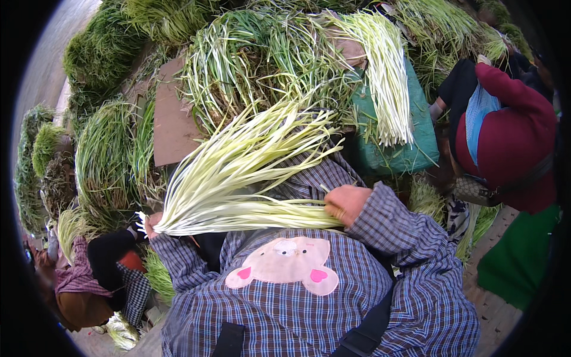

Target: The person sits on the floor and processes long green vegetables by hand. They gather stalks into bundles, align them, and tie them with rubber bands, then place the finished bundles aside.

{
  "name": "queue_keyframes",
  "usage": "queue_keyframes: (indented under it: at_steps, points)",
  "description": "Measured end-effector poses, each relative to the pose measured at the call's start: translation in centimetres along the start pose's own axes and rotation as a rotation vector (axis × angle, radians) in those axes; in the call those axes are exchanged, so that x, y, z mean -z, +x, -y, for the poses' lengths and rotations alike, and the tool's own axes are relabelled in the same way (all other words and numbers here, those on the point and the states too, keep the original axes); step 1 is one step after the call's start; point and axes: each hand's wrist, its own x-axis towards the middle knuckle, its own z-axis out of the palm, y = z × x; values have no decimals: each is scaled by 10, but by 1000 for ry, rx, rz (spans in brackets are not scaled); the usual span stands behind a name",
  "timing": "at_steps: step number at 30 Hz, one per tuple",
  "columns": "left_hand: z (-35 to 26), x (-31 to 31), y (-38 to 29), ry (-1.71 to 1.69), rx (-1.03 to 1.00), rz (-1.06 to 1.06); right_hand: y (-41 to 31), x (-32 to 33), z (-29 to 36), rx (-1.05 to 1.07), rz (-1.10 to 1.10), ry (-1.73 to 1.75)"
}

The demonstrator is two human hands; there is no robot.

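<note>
My left hand (155, 222) grips the white cut ends of a bunch of pale yellow leafy stalks (232, 174), which look like blanched chives. The bunch fans out across my lap; its upper leaves spread up and to the right. A lower strand runs level in front of my chest to my right hand (349, 205), whose fingers are closed on its leaf ends. Those fingers are slightly blurred. Beyond my hands, a neat bundle of similar pale stalks (388, 85) lies on a green plastic-covered block (419, 111), white ends towards me.
A large heap of green and white stalks (263, 67) lies ahead, beside a brown board (174, 116). More green bundles (105, 156) stand at the left. A person in a dark red top (513, 129) sits at the right, another in a checked sleeve (80, 272) at the lower left.
</note>
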Motion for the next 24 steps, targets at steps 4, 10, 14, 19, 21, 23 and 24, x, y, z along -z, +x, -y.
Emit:
queue_keyframes:
  at_steps: [4, 10, 14, 19, 21, 23, 24]
  points:
    - [0, 0, 1, 1, 2, 4, -8, 21, -17, -227, -223, -45]
    - [-2, -1, 3, -9, -1, 10, 32, 22, -10, -119, -274, -175]
    - [-5, -2, 1, -13, -9, 14, 56, 13, 1, -26, -208, -167]
    - [-7, 0, 1, -13, -7, 17, 37, 12, 3, 93, -234, -109]
    - [-6, 2, 2, -17, -2, 14, 28, 8, 5, 25, -256, 38]
    - [-5, 3, 4, -18, 3, 14, 21, 4, 5, -73, -303, 168]
    - [-4, 3, 4, -18, 2, 17, 20, 0, 4, -183, -323, 400]
